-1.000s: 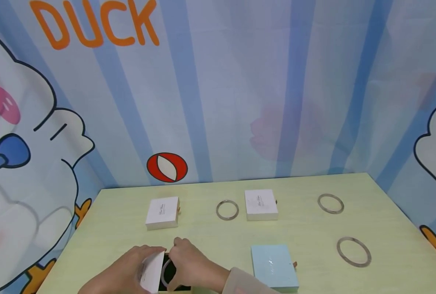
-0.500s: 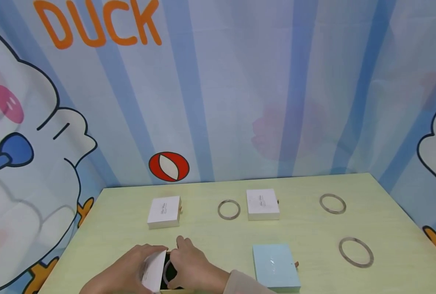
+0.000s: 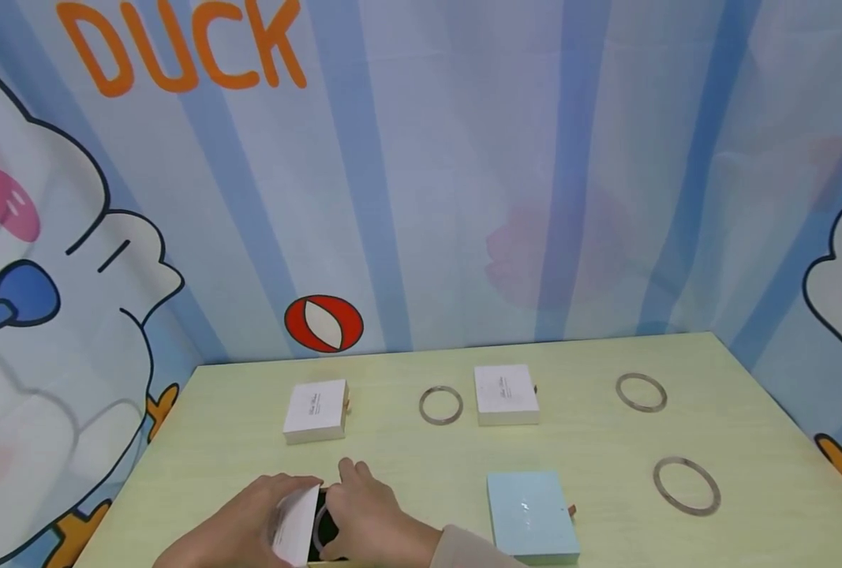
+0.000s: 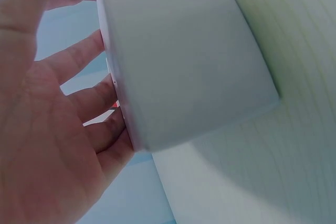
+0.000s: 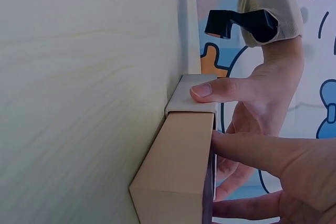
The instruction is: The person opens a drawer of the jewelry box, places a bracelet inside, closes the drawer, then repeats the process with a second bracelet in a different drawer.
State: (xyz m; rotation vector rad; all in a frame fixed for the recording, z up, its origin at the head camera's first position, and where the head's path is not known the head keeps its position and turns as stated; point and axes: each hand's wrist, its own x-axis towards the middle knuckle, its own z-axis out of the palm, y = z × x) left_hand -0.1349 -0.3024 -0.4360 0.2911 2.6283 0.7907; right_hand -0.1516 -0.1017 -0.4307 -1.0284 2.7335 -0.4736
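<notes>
At the table's front left, my left hand [image 3: 239, 521] grips the white sleeve [image 3: 296, 527] of a drawer box. Its thumb and fingers lie along the sleeve's sides, and the white sleeve [image 4: 184, 61] fills much of the left wrist view. The drawer [image 5: 181, 150] is slid out to the right, with a dark lining [image 3: 329, 527]. A pale bangle [image 3: 317, 528] lies in it, its right part hidden by my right hand [image 3: 374, 517]. Thumb and fingers of that hand reach down into the drawer at the bangle; how tightly they hold it, I cannot tell.
Two white boxes stand further back, a left one [image 3: 316, 411] and a right one [image 3: 506, 394]. Between them lies a bangle [image 3: 440, 388]. Over on the right are a far bangle [image 3: 641, 375] and a nearer bangle [image 3: 714, 485]. A light blue box [image 3: 533, 517] stands right of my hands.
Hands, box and bangle hold nearly the same positions across the frames. The whole view shifts only slightly, with the head.
</notes>
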